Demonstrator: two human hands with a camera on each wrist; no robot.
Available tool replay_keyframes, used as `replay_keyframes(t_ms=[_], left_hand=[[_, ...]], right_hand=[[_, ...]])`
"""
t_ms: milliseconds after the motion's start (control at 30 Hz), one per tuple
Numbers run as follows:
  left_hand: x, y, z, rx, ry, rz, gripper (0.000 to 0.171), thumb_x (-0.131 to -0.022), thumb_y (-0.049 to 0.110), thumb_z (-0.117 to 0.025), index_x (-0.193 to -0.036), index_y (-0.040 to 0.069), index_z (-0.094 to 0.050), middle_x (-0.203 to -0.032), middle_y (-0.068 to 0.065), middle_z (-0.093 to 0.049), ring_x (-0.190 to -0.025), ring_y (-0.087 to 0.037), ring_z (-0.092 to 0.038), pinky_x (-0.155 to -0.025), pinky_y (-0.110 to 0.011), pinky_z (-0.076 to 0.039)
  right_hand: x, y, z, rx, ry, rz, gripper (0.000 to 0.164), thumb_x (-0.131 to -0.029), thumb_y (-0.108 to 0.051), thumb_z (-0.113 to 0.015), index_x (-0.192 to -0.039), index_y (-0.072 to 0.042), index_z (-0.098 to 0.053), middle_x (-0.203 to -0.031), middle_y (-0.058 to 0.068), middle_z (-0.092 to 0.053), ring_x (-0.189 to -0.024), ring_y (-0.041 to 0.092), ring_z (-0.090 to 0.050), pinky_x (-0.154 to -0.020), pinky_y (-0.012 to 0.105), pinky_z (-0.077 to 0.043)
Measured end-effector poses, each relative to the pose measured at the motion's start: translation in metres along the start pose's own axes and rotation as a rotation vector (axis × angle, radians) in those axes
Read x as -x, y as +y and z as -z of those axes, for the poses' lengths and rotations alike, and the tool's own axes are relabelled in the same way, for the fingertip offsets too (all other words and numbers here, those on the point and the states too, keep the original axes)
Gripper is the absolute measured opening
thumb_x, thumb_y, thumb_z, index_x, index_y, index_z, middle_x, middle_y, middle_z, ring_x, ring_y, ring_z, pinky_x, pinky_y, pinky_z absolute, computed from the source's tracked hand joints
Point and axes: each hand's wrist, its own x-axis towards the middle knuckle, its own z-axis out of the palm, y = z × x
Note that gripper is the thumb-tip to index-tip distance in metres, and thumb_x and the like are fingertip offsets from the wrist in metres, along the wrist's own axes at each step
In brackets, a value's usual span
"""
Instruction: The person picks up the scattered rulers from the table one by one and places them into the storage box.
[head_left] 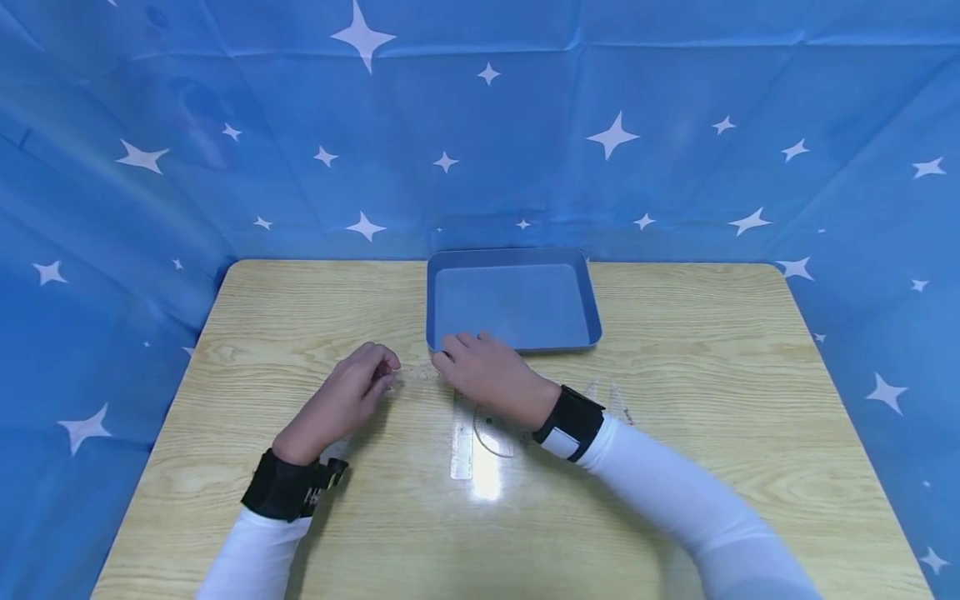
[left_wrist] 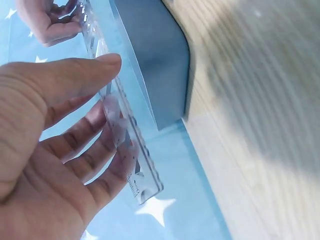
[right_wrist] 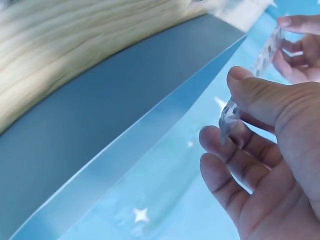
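A clear plastic ruler (head_left: 415,372) is held just above the table between both hands, close to the front edge of the blue tray (head_left: 514,341). My left hand (head_left: 386,372) pinches one end; in the left wrist view the thumb lies on top of the ruler (left_wrist: 134,167) and the fingers (left_wrist: 85,160) curl beneath it. My right hand (head_left: 446,355) pinches the other end; in the right wrist view its thumb (right_wrist: 250,92) and fingers clamp the ruler (right_wrist: 265,50). The tray (right_wrist: 100,125) holds nothing.
More clear drawing tools lie on the wooden table (head_left: 720,367) under my right forearm: a straight ruler (head_left: 462,446), a protractor (head_left: 492,435) and a set square (head_left: 617,400). Blue star-patterned cloth (head_left: 300,150) closes in the back and both sides.
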Motion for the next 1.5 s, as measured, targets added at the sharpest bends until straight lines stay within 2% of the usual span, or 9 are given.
replay_keyframes(t_ms=[167,333,600,733,833,1000,1133,1333,1500], left_hand=[[-0.011,0.011,0.003,-0.002,-0.027,0.021,0.027,-0.094,0.003,-0.074,-0.119,0.003,-0.062,-0.109,-0.009,-0.060,-0.097,-0.022,-0.060,-0.081,-0.039,-0.053],[-0.022,0.020,0.005,-0.098,-0.021,-0.022,0.036,-0.091,0.002,-0.076,-0.125,0.003,-0.063,-0.116,-0.011,-0.061,-0.105,-0.026,-0.059,-0.088,-0.041,-0.053],[-0.048,0.030,-0.004,-0.298,0.063,-0.223,0.034,-0.088,-0.004,-0.077,-0.120,0.001,-0.067,-0.108,-0.013,-0.064,-0.097,-0.028,-0.061,-0.082,-0.039,-0.054],[-0.066,0.036,-0.011,-0.373,0.081,-0.300,0.030,-0.090,-0.003,-0.075,-0.118,0.000,-0.066,-0.104,-0.013,-0.063,-0.092,-0.029,-0.062,-0.078,-0.041,-0.054],[-0.077,0.040,-0.015,-0.412,0.067,-0.329,0.027,-0.092,0.000,-0.073,-0.118,0.001,-0.066,-0.102,-0.013,-0.062,-0.091,-0.029,-0.062,-0.077,-0.040,-0.054],[-0.093,0.044,-0.022,-0.404,0.034,-0.342,0.025,-0.094,-0.001,-0.070,-0.118,0.002,-0.066,-0.102,-0.013,-0.062,-0.090,-0.029,-0.062,-0.075,-0.039,-0.054],[-0.104,0.046,-0.029,-0.396,-0.001,-0.330,0.025,-0.095,-0.001,-0.070,-0.119,0.001,-0.067,-0.106,-0.014,-0.063,-0.096,-0.029,-0.064,-0.080,-0.039,-0.055],[-0.114,0.046,-0.038,-0.388,-0.061,-0.277,0.025,-0.095,0.002,-0.072,-0.120,0.001,-0.069,-0.108,-0.014,-0.065,-0.098,-0.030,-0.065,-0.082,-0.039,-0.056],[-0.123,0.045,-0.041,-0.332,-0.134,-0.252,0.027,-0.094,0.001,-0.072,-0.120,0.002,-0.069,-0.109,-0.013,-0.065,-0.100,-0.028,-0.065,-0.083,-0.038,-0.056]], right_hand=[[0.010,0.016,0.007,-0.008,0.009,-0.025,0.009,-0.109,-0.011,-0.050,-0.111,-0.007,-0.057,-0.102,0.006,-0.056,-0.079,0.016,-0.047,-0.063,0.029,-0.044],[0.020,0.033,0.010,-0.049,-0.025,-0.068,0.009,-0.108,-0.007,-0.050,-0.113,-0.005,-0.057,-0.103,0.007,-0.054,-0.080,0.018,-0.045,-0.064,0.029,-0.042],[0.037,0.056,0.008,-0.148,-0.074,-0.124,0.006,-0.107,-0.003,-0.051,-0.110,-0.003,-0.056,-0.093,0.007,-0.048,-0.074,0.017,-0.036,-0.062,0.030,-0.031],[0.048,0.068,0.006,-0.102,-0.108,-0.159,0.008,-0.108,-0.008,-0.052,-0.112,-0.003,-0.056,-0.097,0.009,-0.050,-0.075,0.018,-0.038,-0.063,0.031,-0.034],[0.057,0.075,0.005,-0.067,-0.118,-0.163,0.011,-0.107,-0.010,-0.055,-0.115,-0.002,-0.057,-0.100,0.011,-0.053,-0.077,0.020,-0.042,-0.064,0.032,-0.040],[0.068,0.088,-0.003,-0.073,-0.089,-0.166,0.020,-0.102,-0.014,-0.066,-0.118,-0.002,-0.060,-0.102,0.013,-0.058,-0.082,0.023,-0.052,-0.066,0.034,-0.048],[0.072,0.100,-0.010,-0.115,-0.076,-0.176,0.027,-0.097,-0.015,-0.074,-0.118,-0.003,-0.062,-0.103,0.013,-0.060,-0.087,0.025,-0.059,-0.071,0.036,-0.051],[0.077,0.113,-0.017,-0.228,-0.125,-0.197,0.035,-0.092,-0.018,-0.079,-0.119,-0.003,-0.064,-0.107,0.012,-0.063,-0.095,0.026,-0.063,-0.079,0.038,-0.054],[0.079,0.122,-0.021,-0.341,-0.204,-0.268,0.036,-0.091,-0.021,-0.081,-0.120,-0.005,-0.066,-0.108,0.010,-0.065,-0.098,0.024,-0.065,-0.083,0.038,-0.056]])
